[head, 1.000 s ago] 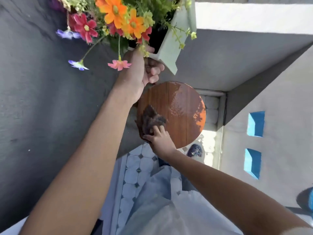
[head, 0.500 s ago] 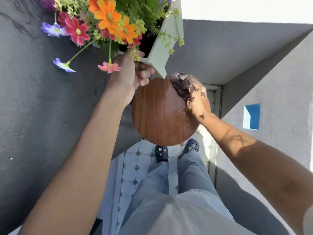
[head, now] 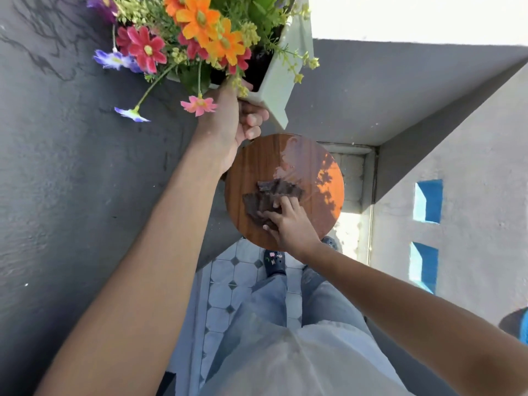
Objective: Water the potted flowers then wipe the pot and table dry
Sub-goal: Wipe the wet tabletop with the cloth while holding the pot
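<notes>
Since half a second back, the right hand (head: 291, 224) has slid from the far edge of the table (head: 251, 167) over to the near middle, dragging the cloth (head: 265, 200) with it, and a wet sheen that wasn't showing then now sits on the far part of the wood, just past the cloth. From where I'm watching, that hand lies flat with its fingers (head: 281, 205) spread and pressing down on the near edge of the cloth, not bunching it up. So the dark crumpled cloth pokes out ahead and to the left of the fingertips, lying on the tabletop.

Meanwhile the left hand (head: 234, 118) has the pot (head: 281, 81) lifted above the table's far-left rim. Fingers curl under the bottom corner of the white pot, thumb side hidden behind the flowers (head: 200, 32), so it's a firm wrap-around grip. Pot is tilted, its opening turned toward the camera, with the orange, red and purple blooms spilling out left.

Below the table I can see jeans (head: 268, 310), one dark shoe (head: 273, 261) on the tiled floor (head: 225, 284), grey wall (head: 71, 181) on the left.
</notes>
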The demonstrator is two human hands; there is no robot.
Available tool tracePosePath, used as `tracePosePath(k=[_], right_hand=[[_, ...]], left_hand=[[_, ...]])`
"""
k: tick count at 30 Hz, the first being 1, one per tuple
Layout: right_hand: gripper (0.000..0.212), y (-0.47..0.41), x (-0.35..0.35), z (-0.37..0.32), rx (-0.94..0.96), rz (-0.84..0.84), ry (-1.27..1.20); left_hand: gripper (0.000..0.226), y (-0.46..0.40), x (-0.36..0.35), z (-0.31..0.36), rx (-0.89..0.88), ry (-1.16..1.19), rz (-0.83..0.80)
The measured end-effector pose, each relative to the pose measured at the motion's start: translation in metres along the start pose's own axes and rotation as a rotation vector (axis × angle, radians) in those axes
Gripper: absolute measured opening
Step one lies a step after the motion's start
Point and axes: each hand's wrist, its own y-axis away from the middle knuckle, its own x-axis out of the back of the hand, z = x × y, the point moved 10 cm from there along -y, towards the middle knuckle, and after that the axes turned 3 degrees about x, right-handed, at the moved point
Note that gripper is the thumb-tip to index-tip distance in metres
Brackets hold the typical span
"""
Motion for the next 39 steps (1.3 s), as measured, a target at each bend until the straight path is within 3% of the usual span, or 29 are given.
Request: tracePosePath(k=[4, 7, 9, 11, 14, 16, 20, 27, 30, 32, 37, 39], right_hand=[[0.026, 0.004, -0.022, -0.031, 0.236, -0.050, 0.086], [0.036, -0.002, -0.027, -0.040, 0.437, -0.105, 0.123], [0.043, -0.021, -0.010, -0.023, 0.461, -0.076, 0.171], [0.045, -0.056, 0.019, 0.023, 0.278, 0.036, 0.185], [0.046, -0.088, 0.062, 0.118, -0.195, 0.181, 0.074], [0.044, -0.089, 0.066, 0.142, -0.313, 0.195, 0.014], [0.042, -0.062, 0.041, 0.094, -0.151, 0.097, -0.052], [0.032, -0.031, -0.026, -0.052, 0.416, -0.074, -0.029], [0.033, -0.049, -0.038, -0.076, 0.546, -0.147, 0.027], [0.036, -0.076, -0.017, -0.059, 0.474, -0.081, 0.034], [0.035, -0.125, 0.060, 0.067, -0.133, 0.221, -0.030], [0.035, -0.126, 0.062, 0.079, -0.238, 0.257, -0.043]], left_hand=[[0.020, -0.001, -0.004, 0.000, 0.012, -0.014, -0.004], [0.023, -0.001, -0.004, 0.000, 0.014, -0.022, -0.006], [0.023, -0.003, -0.005, 0.003, 0.010, -0.033, -0.009], [0.023, -0.005, -0.005, 0.006, 0.003, -0.041, -0.009], [0.025, -0.005, -0.004, 0.009, -0.017, -0.049, -0.013], [0.028, -0.005, -0.005, 0.008, -0.023, -0.060, -0.024], [0.030, -0.007, -0.006, 0.007, -0.010, -0.066, -0.027], [0.039, -0.009, -0.012, 0.014, -0.022, -0.042, -0.035], [0.038, -0.011, -0.013, 0.015, -0.020, -0.046, -0.045], [0.038, -0.011, -0.012, 0.013, -0.015, -0.063, -0.047], [0.040, -0.005, -0.008, 0.010, 0.000, -0.074, -0.032], [0.041, -0.004, -0.007, 0.011, -0.004, -0.076, -0.032]])
